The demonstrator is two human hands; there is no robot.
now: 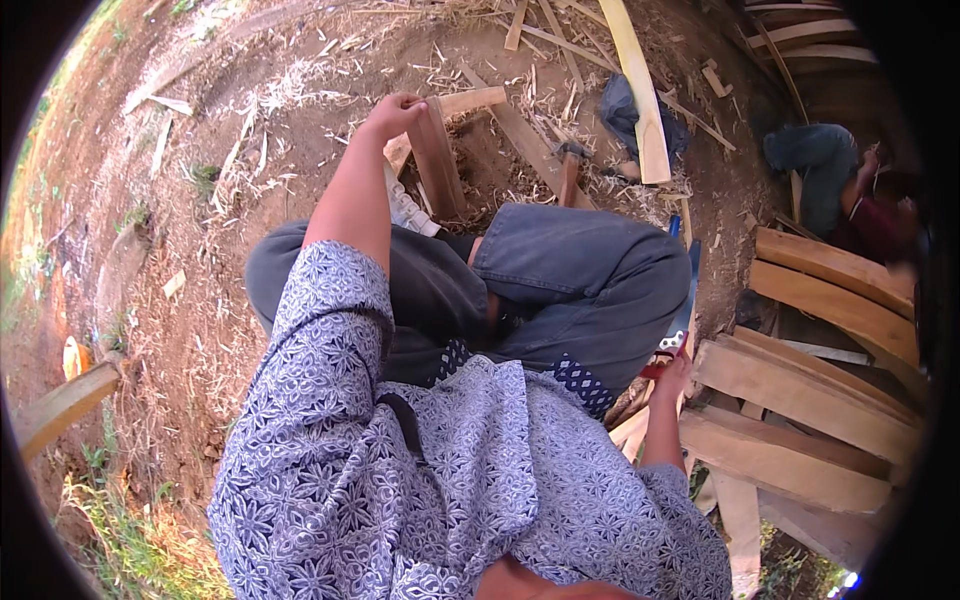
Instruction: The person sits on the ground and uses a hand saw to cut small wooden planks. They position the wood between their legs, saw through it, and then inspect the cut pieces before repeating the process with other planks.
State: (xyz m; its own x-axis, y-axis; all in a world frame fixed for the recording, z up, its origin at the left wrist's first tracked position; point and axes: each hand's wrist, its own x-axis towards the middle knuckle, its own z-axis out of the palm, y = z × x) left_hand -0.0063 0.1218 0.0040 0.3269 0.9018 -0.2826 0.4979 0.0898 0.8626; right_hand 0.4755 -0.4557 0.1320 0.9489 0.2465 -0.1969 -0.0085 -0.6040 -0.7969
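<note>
My left hand is closed on the upper end of an upright brown wooden board, which stands on the dirt in front of my crossed legs. A paler wood piece lies against its far side. Low at my right side, beside my knee, my right hand grips the red and white handle of a handsaw. The blue blade points forward along my thigh, partly hidden by it. Just beyond my legs rests a tool with a dark metal head and wooden handle.
Curved planks are piled at my right. A long pale plank lies ahead over a dark plastic bag. Wood shavings litter the dirt. Another person sits at the far right. A beam end juts in at left.
</note>
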